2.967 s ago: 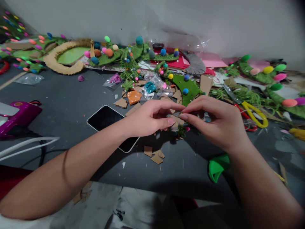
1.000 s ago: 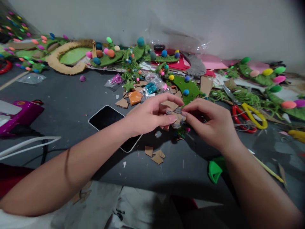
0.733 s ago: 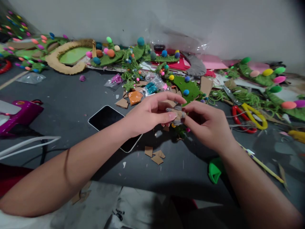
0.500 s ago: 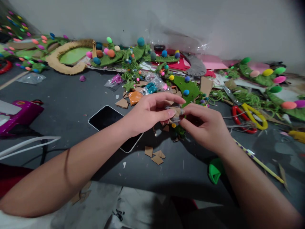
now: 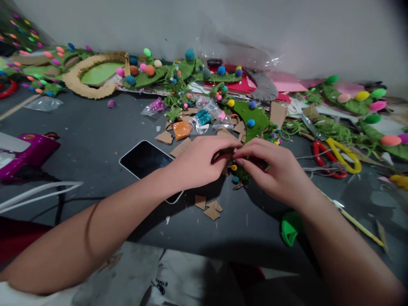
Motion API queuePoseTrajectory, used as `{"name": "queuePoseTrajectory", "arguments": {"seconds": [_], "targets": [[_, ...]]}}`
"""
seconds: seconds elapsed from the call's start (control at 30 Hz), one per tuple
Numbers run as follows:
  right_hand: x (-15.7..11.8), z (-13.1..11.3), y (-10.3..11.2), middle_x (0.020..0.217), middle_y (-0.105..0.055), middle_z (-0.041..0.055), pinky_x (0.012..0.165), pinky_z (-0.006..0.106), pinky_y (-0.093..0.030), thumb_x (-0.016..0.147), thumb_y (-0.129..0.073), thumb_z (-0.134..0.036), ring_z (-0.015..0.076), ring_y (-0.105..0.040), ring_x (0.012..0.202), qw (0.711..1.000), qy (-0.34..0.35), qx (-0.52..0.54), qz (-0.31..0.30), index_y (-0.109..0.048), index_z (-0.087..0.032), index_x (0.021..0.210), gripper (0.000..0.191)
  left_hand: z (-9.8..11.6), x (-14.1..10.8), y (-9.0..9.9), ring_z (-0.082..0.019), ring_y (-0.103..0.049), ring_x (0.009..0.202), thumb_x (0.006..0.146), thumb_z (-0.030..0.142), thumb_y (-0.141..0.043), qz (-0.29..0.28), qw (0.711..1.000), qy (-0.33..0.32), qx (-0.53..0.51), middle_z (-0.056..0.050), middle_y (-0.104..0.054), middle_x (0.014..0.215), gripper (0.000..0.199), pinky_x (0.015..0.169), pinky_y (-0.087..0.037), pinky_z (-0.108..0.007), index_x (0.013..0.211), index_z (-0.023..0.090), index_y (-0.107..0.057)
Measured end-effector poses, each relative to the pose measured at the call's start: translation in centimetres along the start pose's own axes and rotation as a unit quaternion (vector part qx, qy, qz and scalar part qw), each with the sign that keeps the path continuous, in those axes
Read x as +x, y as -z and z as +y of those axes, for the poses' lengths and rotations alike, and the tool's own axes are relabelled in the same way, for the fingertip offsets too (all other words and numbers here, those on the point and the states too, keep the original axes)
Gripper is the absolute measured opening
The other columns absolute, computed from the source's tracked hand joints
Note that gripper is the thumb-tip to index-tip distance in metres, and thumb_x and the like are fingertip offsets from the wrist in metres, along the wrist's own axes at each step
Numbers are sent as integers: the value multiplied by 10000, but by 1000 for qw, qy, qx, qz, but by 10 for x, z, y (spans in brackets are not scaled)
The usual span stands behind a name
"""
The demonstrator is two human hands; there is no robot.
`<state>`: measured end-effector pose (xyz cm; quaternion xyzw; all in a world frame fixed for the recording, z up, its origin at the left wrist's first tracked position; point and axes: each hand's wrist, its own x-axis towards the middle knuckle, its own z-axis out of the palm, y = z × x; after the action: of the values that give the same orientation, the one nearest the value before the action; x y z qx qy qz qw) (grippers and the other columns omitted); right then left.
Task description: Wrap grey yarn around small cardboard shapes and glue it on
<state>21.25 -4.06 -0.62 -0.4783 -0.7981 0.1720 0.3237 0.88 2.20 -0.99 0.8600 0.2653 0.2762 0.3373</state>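
Note:
My left hand (image 5: 204,161) and my right hand (image 5: 274,165) meet over the middle of the table, fingertips pinched together. The small cardboard piece wrapped in grey yarn, seen between them a moment earlier, is now hidden behind my fingers. Thin grey yarn (image 5: 321,170) runs out past the right hand toward the scissors. Beneath my left wrist lies a phone (image 5: 143,159) with a dark screen. Just below the fingertips are small felt balls, one of them a yellow ball (image 5: 234,168), on green material. Cut cardboard bits (image 5: 212,212) lie nearer to me.
Scissors with red and yellow handles (image 5: 344,157) lie at right, beside green yarn (image 5: 338,131). A green plastic object (image 5: 289,229) sits below my right wrist. A purple device (image 5: 32,155) stands at left. Green wreath pieces and a tan ring (image 5: 72,83) line the wall.
My left hand has turned so its back faces up, and its fingers have closed in toward the right fingertips. The yarn-wrapped cardboard has gone out of sight behind them.

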Motion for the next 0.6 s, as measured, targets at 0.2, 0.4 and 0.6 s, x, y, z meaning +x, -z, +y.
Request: {"name": "queuePoseTrajectory", "arguments": {"seconds": [0.2, 0.4, 0.6], "targets": [[1, 0, 3, 936, -690, 60, 749, 323, -508, 947, -630, -161, 184, -655, 843, 999, 25, -26, 25, -701, -206, 983, 91, 0, 4, 3, -148, -638, 741, 905, 196, -621, -67, 984, 96, -131, -69, -767, 962, 388, 673, -515, -278, 1284, 157, -701], [2, -1, 5, 902, -700, 45, 683, 314, -489, 930, -663, -164, 179, -650, 810, 998, 5, -13, 63, -712, -225, 944, 79, 1, 8, 8, -105, -596, 692, 880, 144, -649, -88, 960, 121, -236, -72, -733, 972, 380, 648, -509, -248, 1257, 121, -693], [1, 1, 7, 896, -707, 35, 684, 331, -485, 933, -660, -177, 183, -643, 797, 996, -7, -11, 86, -708, -247, 942, 86, 2, 7, 10, -91, -586, 669, 863, 124, -683, -66, 943, 150, -288, -24, -650, 862, 424, 623, -507, -229, 1284, 117, -632]]}}
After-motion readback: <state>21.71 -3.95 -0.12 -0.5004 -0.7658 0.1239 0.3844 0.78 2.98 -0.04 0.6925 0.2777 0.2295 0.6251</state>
